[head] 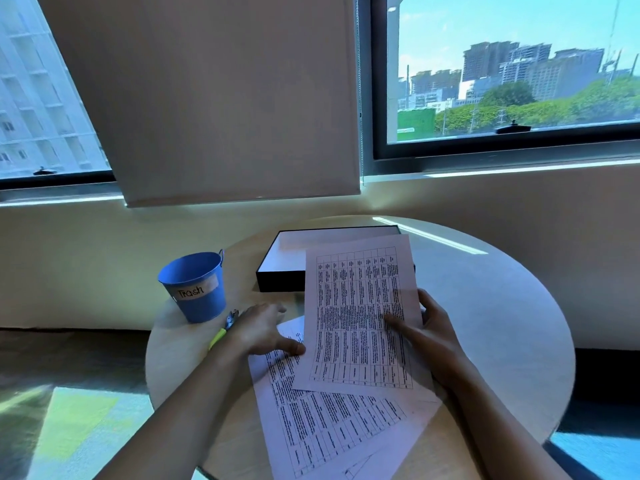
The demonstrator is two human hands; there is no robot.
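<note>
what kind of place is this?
Likely an office or meeting room in a city building: a small round table with printed sheets of tabulated text, a roller blind, and windows onto high-rises.

Left hand (264,330), right hand (434,329), both forearms (194,403) bare (nails apparently short)

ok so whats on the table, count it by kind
printed sheets: 2, one in the right hand, one under the left hand; maybe a third beneath, unclear
blue bucket: 1
black box: 1
yellow-handled tool: 1
total: 5
</note>
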